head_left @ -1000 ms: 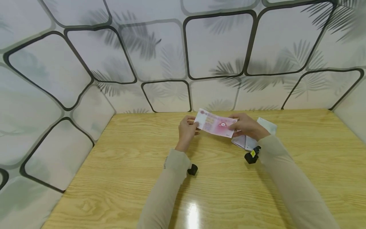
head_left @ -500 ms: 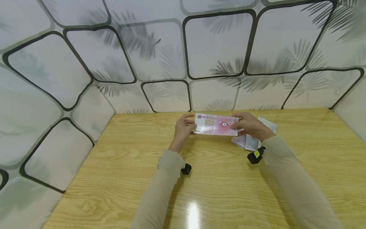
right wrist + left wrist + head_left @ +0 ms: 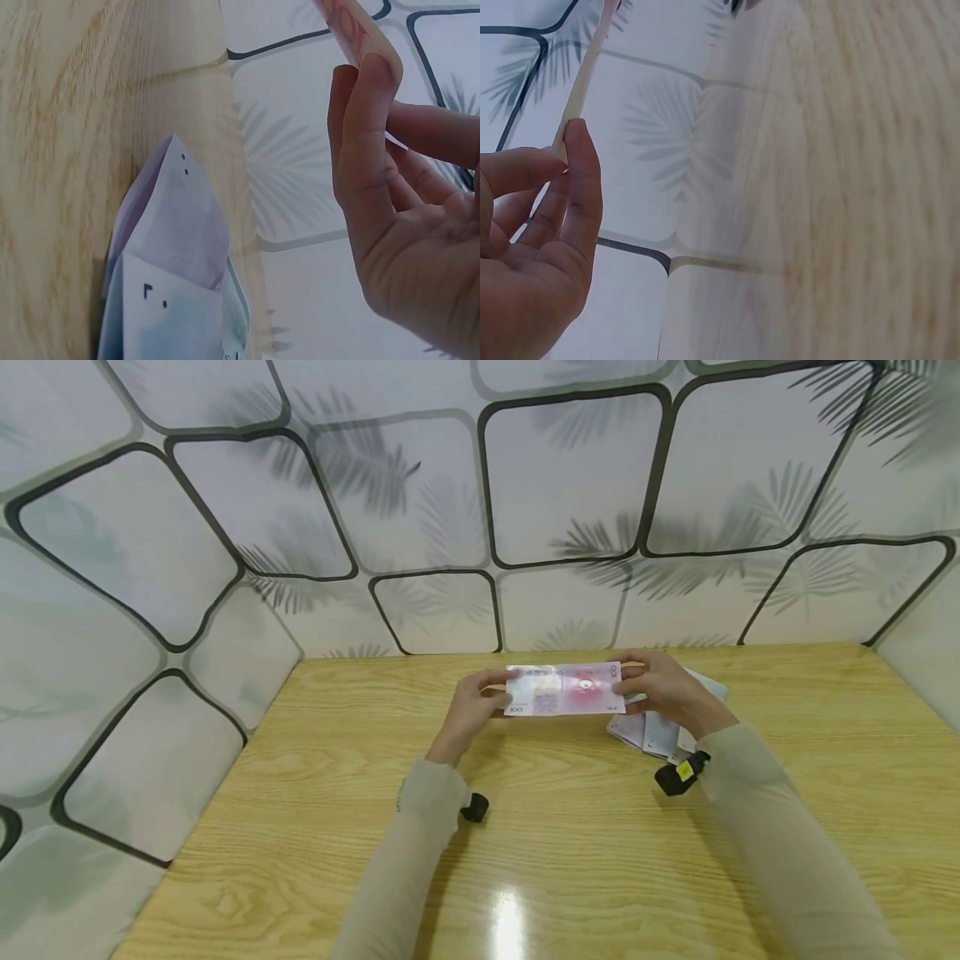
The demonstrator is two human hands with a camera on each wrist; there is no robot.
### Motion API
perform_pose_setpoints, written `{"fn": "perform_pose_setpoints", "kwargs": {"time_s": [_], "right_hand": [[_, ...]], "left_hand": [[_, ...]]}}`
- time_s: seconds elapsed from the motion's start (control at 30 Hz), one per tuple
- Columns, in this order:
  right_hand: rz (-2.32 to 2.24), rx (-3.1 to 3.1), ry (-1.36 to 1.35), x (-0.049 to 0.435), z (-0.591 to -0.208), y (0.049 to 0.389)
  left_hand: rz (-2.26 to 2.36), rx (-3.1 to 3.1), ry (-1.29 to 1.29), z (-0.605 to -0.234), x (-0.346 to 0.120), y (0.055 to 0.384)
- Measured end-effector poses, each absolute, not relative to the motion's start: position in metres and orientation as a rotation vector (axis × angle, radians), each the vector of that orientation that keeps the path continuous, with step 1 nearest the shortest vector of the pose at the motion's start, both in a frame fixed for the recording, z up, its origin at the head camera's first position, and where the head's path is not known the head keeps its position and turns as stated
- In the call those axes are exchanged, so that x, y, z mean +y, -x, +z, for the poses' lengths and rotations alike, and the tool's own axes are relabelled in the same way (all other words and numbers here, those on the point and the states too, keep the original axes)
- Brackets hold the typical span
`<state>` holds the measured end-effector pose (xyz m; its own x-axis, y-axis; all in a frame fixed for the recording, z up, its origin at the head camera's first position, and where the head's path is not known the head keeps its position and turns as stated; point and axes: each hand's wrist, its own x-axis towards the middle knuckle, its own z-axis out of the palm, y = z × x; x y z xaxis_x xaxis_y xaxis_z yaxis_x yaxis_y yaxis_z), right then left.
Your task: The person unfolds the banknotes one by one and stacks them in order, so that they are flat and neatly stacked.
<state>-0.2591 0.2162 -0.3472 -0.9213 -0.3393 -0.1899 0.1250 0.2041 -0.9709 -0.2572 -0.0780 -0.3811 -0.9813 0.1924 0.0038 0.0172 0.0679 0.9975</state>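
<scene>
A pink and white banknote [image 3: 562, 689] is stretched level between my two hands above the far part of the table. My left hand [image 3: 468, 706] pinches its left end between thumb and fingers; the left wrist view shows the banknote [image 3: 581, 82] nearly edge-on. My right hand [image 3: 667, 689] pinches the right end, thumb on the near face. Beneath and just behind the right hand lies a loose pile of pale folded banknotes [image 3: 656, 735], partly hidden by that hand. From the right wrist, the folded banknotes [image 3: 176, 225] appear on the wood, apart from the fingers.
The wooden table [image 3: 300, 827] runs back to a patterned wall [image 3: 570, 485] with dark outlines and leaf prints. A black wrist camera [image 3: 474, 808] sits on the left wrist, and another black camera [image 3: 678, 774] on the right.
The banknote was tilted, its right end lower, and has turned level and flat towards me. My left hand has moved left and nearer; the right hand has shifted slightly right.
</scene>
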Motion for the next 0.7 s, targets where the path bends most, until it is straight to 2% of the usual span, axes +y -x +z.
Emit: {"fn": "perform_pose_setpoints", "kwargs": {"time_s": [0.7], "right_hand": [[-2.030,2.131,0.306,0.216,-0.350,0.231]], "left_hand": [[2.070,2.151,-0.256,-0.376,-0.086,0.243]]}}
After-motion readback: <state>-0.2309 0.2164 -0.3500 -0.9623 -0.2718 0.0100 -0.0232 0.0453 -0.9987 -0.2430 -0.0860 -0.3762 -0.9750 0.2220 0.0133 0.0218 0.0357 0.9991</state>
